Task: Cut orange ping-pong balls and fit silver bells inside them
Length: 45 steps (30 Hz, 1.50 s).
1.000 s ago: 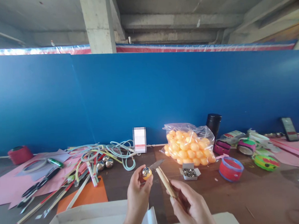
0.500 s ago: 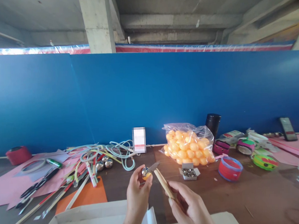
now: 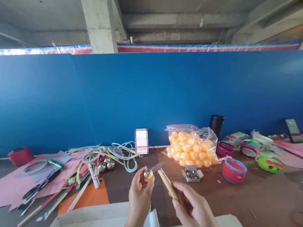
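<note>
My left hand point(image 3: 140, 192) is closed, with a shiny silver ball point(image 3: 148, 174) between thumb and fingers. Orange shows along the ball's lower edge; whether that is a separate shell or a reflection, I cannot tell. In my closed right hand point(image 3: 189, 206) is a knife with a pale wooden handle point(image 3: 168, 183). Its grey blade point(image 3: 158, 166) juts out at an angle from the handle's far end, pointing left. A small gap separates the blade from the ball. My right fingers hide the near end of the handle.
Behind my hands stands a clear bag of orange balls point(image 3: 191, 150), with a small box of metal pieces point(image 3: 192, 175) in front. A white tray point(image 3: 95, 211) lies at front left. Scissors point(image 3: 31, 192), sticks and tubing crowd the left; a red tape roll point(image 3: 233, 171) sits right.
The knife blade has moved slightly right, away from the ball. More of the silver ball faces me. Both hands otherwise keep their hold.
</note>
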Available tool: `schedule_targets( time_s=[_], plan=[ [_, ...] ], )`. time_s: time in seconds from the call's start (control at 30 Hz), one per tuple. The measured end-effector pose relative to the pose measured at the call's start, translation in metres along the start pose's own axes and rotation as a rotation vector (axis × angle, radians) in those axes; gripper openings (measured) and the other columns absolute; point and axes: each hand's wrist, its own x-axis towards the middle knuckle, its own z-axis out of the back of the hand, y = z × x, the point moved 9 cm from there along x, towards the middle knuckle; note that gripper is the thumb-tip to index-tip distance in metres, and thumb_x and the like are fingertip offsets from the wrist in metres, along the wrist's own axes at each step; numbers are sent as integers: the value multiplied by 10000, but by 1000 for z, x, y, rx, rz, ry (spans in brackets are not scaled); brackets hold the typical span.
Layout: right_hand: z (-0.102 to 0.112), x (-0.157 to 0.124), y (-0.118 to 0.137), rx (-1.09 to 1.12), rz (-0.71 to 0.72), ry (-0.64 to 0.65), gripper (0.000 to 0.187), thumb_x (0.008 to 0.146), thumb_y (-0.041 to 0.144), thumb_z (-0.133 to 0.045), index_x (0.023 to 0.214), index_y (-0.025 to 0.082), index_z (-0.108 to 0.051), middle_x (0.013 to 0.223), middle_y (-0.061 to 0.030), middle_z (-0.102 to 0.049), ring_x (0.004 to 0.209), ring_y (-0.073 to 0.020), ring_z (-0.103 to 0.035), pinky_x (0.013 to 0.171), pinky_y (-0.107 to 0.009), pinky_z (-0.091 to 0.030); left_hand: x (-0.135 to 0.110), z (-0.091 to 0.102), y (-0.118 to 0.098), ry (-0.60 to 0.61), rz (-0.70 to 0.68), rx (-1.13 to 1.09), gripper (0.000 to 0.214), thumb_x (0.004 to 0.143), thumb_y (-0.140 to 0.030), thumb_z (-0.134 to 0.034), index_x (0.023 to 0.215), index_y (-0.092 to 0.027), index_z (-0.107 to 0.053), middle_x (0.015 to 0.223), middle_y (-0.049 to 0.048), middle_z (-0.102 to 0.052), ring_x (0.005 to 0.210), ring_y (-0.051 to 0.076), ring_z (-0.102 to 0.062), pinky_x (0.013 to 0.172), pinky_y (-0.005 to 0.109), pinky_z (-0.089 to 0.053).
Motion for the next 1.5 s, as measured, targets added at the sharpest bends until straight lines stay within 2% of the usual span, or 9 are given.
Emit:
schedule_targets(
  time_s=[0.3,0.5,0.67,0.83,1.0,1.13,1.3,1.43,1.5],
  plan=[
    [-8,0,-4,-105,16,148,335,797,215,-524,1132,209,-542,911,-75,-676,671,-167,-630,645,-236,-546,0,-1,1,2,10,-7,520,639,-394,-708,1088,-174,-566,961,74,-687,862,219,-666,701,288,-536],
    [-1,1,-3,-18,-7,48,295,822,266,-492,1106,209,-547,890,-77,-681,609,-154,-622,574,-219,-540,0,-2,0,8,-11,27,524,664,-382,-693,1121,-175,-544,988,80,-674,879,220,-658,730,306,-537],
    [-7,1,-3,-103,23,125,332,798,219,-525,1129,210,-544,907,-71,-687,662,-165,-636,638,-233,-542,-1,-1,-1,0,2,12,531,642,-384,-705,1105,-170,-556,955,77,-685,861,219,-661,715,305,-536],
    [1,2,-3,-67,15,36,315,791,239,-531,1103,220,-570,884,-58,-693,608,-159,-637,584,-226,-542,-1,-1,0,-13,14,-15,536,611,-397,-725,1078,-177,-580,917,58,-694,838,212,-667,693,287,-541],
    [-8,1,-4,-92,7,142,350,782,183,-530,1130,213,-548,938,-69,-686,695,-173,-649,647,-238,-546,-1,-1,2,-7,14,-11,518,638,-376,-709,1089,-168,-562,941,72,-688,861,218,-665,697,287,-540],
    [-2,2,-4,-79,2,73,334,783,215,-529,1115,206,-558,914,-71,-688,640,-164,-633,621,-233,-543,0,0,3,-1,6,2,518,656,-364,-703,1108,-167,-548,953,77,-680,867,216,-661,722,302,-539],
    [-7,1,-2,-124,-4,131,323,785,219,-532,1105,195,-571,901,-72,-687,650,-164,-626,626,-232,-536,1,0,6,-4,6,-11,519,640,-362,-710,1098,-170,-561,935,70,-686,849,217,-662,698,302,-541],
    [-2,1,-2,-68,-7,56,308,790,237,-519,1091,203,-576,882,-66,-683,626,-160,-620,620,-232,-537,0,0,4,0,8,-26,526,635,-364,-714,1100,-169,-567,938,72,-689,840,216,-665,707,309,-544],
    [-4,1,-5,-64,-2,88,325,791,225,-518,1112,205,-560,905,-69,-681,643,-161,-626,626,-232,-537,0,0,2,-2,6,-21,529,630,-369,-716,1097,-167,-574,943,77,-692,838,219,-667,705,309,-545]
  ],
)
